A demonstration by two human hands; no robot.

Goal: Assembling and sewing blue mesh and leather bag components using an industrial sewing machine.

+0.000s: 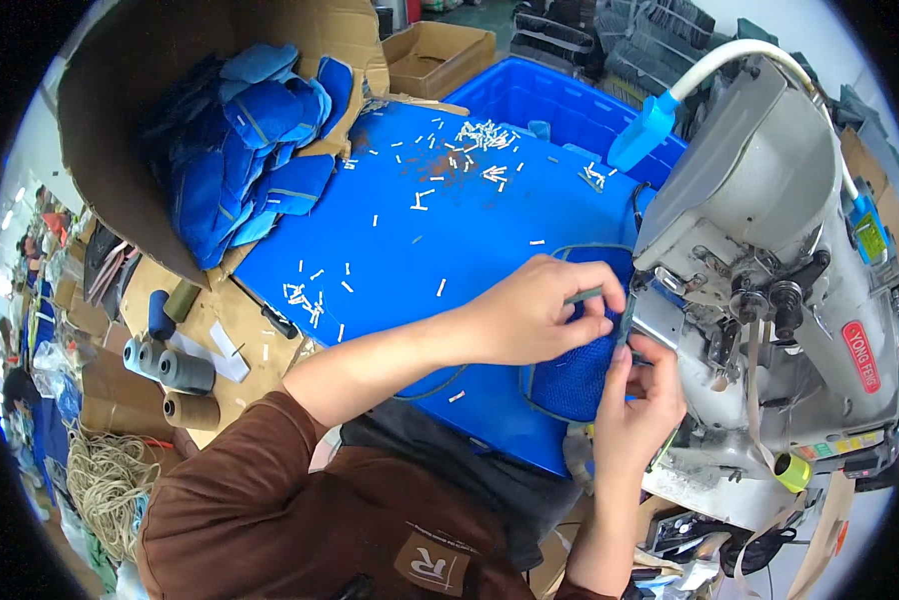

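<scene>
A blue mesh fabric piece (pixel 565 385) with grey-green edging lies at the right edge of the blue work surface (pixel 390 250), beside a grey sewing machine (pixel 730 190). My left hand (pixel 560 310) is closed on the piece's edging, with fingers curled round a narrow grey-green strip. Just below it, my right hand (pixel 635 400) pinches the same edging between thumb and fingers, close to the machine's needle area, which is partly hidden.
A cardboard box (pixel 110 120) of blue fabric pieces (pixel 260 120) stands back left. A blue crate (pixel 510 90) sits behind. White scraps (pixel 485 135) are scattered on the surface. Thread cones (pixel 185 370) stand left. A lamp (pixel 645 125) hangs over the surface.
</scene>
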